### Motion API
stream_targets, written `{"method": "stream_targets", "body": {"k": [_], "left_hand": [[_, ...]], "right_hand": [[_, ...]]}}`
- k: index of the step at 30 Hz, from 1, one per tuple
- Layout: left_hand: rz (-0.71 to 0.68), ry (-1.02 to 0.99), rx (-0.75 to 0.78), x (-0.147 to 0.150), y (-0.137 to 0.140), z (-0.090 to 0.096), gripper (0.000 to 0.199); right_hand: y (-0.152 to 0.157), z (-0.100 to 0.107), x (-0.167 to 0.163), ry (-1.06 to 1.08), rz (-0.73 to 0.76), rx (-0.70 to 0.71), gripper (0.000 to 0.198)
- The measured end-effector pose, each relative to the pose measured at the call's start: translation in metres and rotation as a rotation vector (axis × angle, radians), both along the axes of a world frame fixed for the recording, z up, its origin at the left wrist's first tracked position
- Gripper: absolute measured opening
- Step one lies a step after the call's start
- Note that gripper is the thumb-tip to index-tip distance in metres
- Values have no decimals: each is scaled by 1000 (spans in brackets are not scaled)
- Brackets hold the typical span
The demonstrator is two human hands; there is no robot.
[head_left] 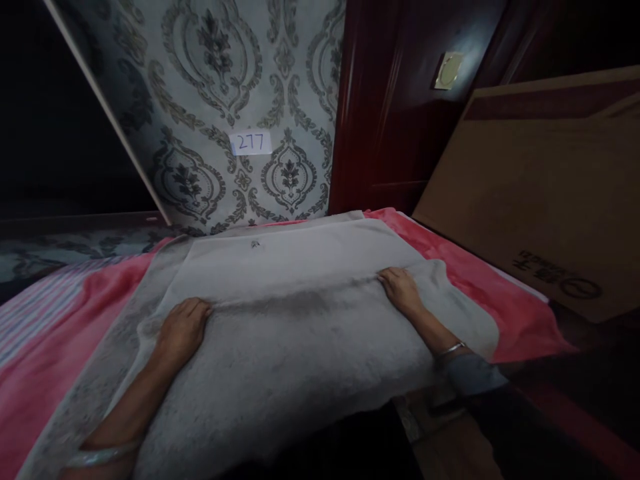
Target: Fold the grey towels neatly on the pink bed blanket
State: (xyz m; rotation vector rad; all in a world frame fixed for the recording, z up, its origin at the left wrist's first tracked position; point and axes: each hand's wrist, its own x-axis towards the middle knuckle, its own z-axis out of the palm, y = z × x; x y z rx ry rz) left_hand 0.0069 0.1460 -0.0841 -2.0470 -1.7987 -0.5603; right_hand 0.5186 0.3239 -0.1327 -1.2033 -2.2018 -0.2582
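Observation:
A grey, fleecy cloth lies spread in front of me, its near part folded over a paler layer that has a small dark mark near its far edge. The fold runs across as a ridge between my hands. My left hand grips the left end of that ridge with curled fingers, the fingertips partly hidden in the fabric. Over on the right, the fingers of my right hand close on the other end of the same edge. Each wrist wears a bracelet.
Beneath the cloth lies a pink-red cover, with a striped fabric at far left. Patterned wallpaper bearing a "277" paper label stands behind. A large cardboard box leans at right before a dark red door. A dark screen-like panel hangs left.

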Motion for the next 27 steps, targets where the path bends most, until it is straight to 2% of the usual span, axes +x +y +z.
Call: {"method": "stream_targets", "body": {"k": [6, 12, 16, 18, 21, 27], "left_hand": [[-19, 1, 21, -4, 2, 3, 31], [-41, -71, -11, 0, 1, 12, 31], [13, -171, -16, -2, -7, 19, 30], [53, -198, -24, -7, -12, 21, 32], [89, -192, -52, -18, -16, 20, 34], [84, -102, -100, -27, -21, 14, 31]], "right_hand": [[2, 5, 7, -38, -30, -35, 25], [5, 11, 47, -31, -124, -26, 26], [9, 10, 66, -14, -161, 5, 32], [10, 8, 70, 3, -181, 30, 37], [11, 3, 71, 16, -184, 37, 34], [8, -5, 72, 67, -156, 5, 29]]}}
